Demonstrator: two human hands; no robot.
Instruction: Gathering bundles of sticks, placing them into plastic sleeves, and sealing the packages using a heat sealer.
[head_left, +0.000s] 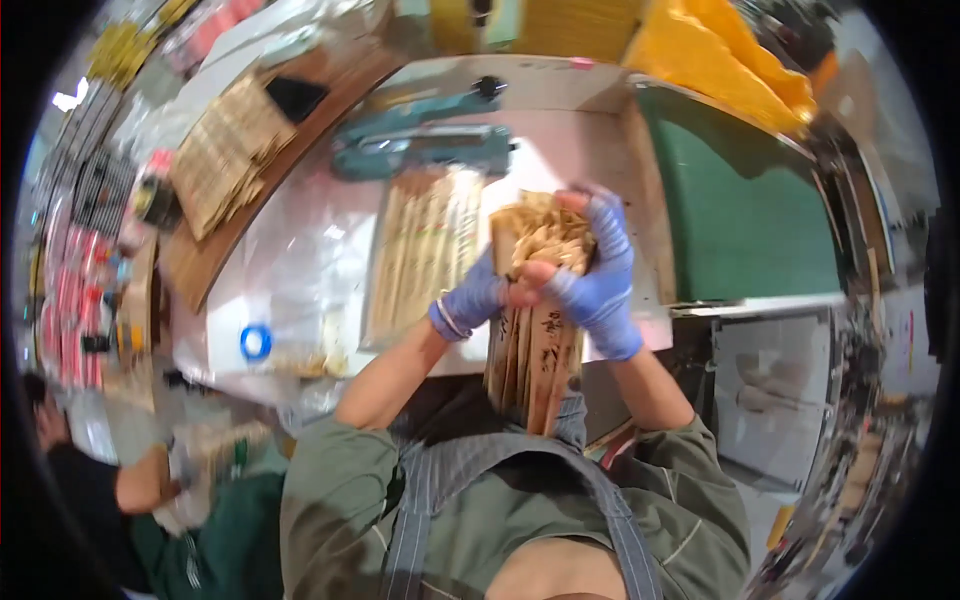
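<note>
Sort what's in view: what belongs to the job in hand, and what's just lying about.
Likely part of the job:
tan bundle, in the left hand, with the right hand cupped at its top
bagged pale strips, lying nearby

Apparently lying about:
blue roll
yellow sack
teal device, untouched; its part is unclear

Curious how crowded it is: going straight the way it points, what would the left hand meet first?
Probably the tan bundle that the left hand is touching; beyond that, depth is hard to judge.

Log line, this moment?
blue-gloved left hand: grips long tan bundle; blue-gloved right hand: cups its crinkled end; white tabletop: blue tape roll, clear plastic packet
</note>
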